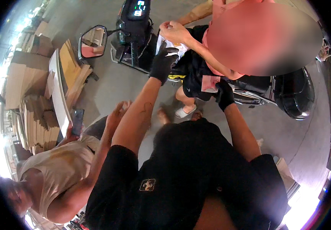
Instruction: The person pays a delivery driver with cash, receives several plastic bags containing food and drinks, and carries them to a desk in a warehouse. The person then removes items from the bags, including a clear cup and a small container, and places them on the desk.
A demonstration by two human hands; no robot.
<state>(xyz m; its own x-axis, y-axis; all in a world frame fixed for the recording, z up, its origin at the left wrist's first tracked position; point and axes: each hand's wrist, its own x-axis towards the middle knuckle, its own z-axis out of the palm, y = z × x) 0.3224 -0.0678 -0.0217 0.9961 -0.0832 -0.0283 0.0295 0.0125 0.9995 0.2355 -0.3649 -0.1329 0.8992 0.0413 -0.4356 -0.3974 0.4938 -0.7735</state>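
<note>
Farthest left, out beyond the front of the scooter (pixel 255 85), lean stacks of cardboard (pixel 25 78) and flat boards. Nearer, also off the scooter's front end, a co-worker in a pale sleeveless top (pixel 67 159) holds a dark, phone-like slab (pixel 77 122). Next come the scooter's mirror (pixel 92 41) and its lit display (pixel 139 8).

The left hand (pixel 164 63), in a black glove, is by the scooter's front footwell, its fingers partly extended across a white plastic bag (pixel 178 51); I cannot tell whether they pinch it. The rider's hand (pixel 175 32) is at the top of that bag. The film looks thin, soft and rather slippery, so the gathered top is probably the sound place to take it — a loose side would likely stretch or tear. Its contents are hidden, so its weight is unclear.

Farther right, beside the scooter's seat and in front of the rider's dark shorts (pixel 193 82), the gloved right hand (pixel 225 94) is closed on the near edge of a pink slip (pixel 210 83). It seems papery — light, bendable, easily creased — and best pinched flat at one edge. Rightmost is the scooter's black rear box (pixel 295 94).
</note>
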